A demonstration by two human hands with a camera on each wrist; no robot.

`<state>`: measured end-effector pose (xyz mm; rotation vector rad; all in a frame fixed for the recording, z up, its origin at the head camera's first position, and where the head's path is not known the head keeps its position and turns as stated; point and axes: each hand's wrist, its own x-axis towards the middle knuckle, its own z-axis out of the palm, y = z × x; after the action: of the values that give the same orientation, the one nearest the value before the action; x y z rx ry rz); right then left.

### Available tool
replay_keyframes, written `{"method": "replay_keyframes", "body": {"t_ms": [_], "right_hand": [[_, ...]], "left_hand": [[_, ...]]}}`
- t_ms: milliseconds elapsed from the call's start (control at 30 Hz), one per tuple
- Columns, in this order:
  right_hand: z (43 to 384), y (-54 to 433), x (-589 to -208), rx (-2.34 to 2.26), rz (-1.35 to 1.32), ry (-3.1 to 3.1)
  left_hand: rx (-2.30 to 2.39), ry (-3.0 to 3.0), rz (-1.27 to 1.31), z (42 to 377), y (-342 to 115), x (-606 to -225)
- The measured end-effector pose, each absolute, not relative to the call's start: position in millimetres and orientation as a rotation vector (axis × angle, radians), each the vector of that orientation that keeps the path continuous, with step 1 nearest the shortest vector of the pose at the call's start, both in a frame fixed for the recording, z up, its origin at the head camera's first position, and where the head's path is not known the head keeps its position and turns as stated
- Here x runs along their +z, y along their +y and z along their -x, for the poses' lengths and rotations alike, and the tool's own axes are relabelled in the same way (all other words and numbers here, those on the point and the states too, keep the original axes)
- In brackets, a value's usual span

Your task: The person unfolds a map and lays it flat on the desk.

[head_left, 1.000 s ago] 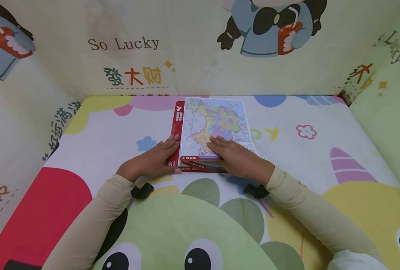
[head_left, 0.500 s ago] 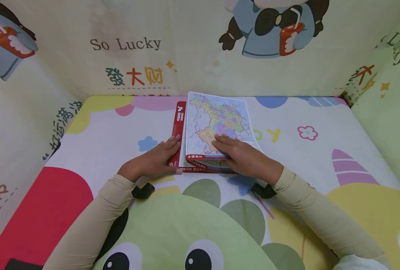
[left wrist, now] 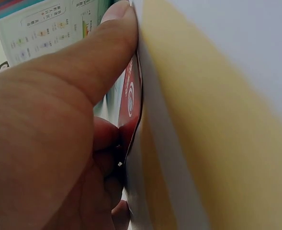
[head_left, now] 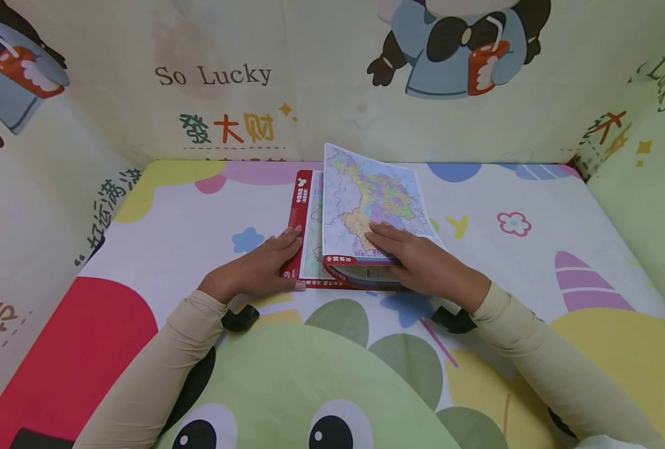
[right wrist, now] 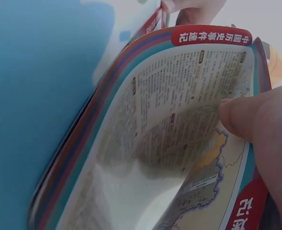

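A folded map (head_left: pixel 348 187) with colourful provinces on its top panel lies near the back of the table. My left hand (head_left: pixel 256 265) rests with fairly straight fingers on the red left border (head_left: pixel 301 206) of its bottom panel; in the left wrist view the thumb (left wrist: pixel 114 36) lies along the edge. My right hand (head_left: pixel 425 268) pinches the upper flap, fingers across the printed face and thumb (right wrist: pixel 246 117) inside the fold. This flap is raised and bowed at its left side. Dense text columns (right wrist: pixel 167 96) show on the inner face in the right wrist view.
The tablecloth (head_left: pixel 366 405) carries cartoon prints, including a green face and a red shape. Printed fabric walls (head_left: pixel 310 37) stand at the back and both sides. A black strap piece (head_left: pixel 240 318) sits under the left wrist, another (head_left: pixel 453 320) under the right.
My right hand has slid rightward with the upper flap, lifting its left edge and uncovering more of the panel beneath. My left hand has stayed on the red border.
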<state>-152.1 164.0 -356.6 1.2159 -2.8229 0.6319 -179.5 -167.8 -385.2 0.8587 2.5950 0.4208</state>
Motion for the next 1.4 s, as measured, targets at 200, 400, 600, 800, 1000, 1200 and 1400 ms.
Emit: {"method": "replay_keyframes", "body": {"t_ms": [200,400,600,800,1000,1200,1400], "right_hand": [[147.5,179.4,-356.8,0.664,-1.187,-2.808],[145.3,191.3,-355.8,0.699,-1.170,-2.774],[145.0,200.4,-358.6,0.717,-1.144,-2.757],[142.9,208.4,-360.7,0.718,-1.125,-2.726],[140.6,215.9,-361.1,0.710,-1.094,-2.700],[137.9,224.4,-361.3,0.694,-1.077,-2.680],[136.8,231.7,-364.7,0.648,-1.086,-2.645]], "left_hand": [[0.425,2.587,-0.862,179.2,-166.8,-385.1],[0.413,2.592,-0.851,179.8,-167.5,-385.9],[0.417,2.588,-0.842,180.0,-168.4,-386.5],[0.409,2.588,-0.851,179.8,-168.3,-385.7],[0.410,2.588,-0.850,179.8,-167.2,-385.3],[0.419,2.590,-0.844,179.5,-166.5,-385.3],[0.415,2.594,-0.841,179.3,-167.2,-385.1]]}}
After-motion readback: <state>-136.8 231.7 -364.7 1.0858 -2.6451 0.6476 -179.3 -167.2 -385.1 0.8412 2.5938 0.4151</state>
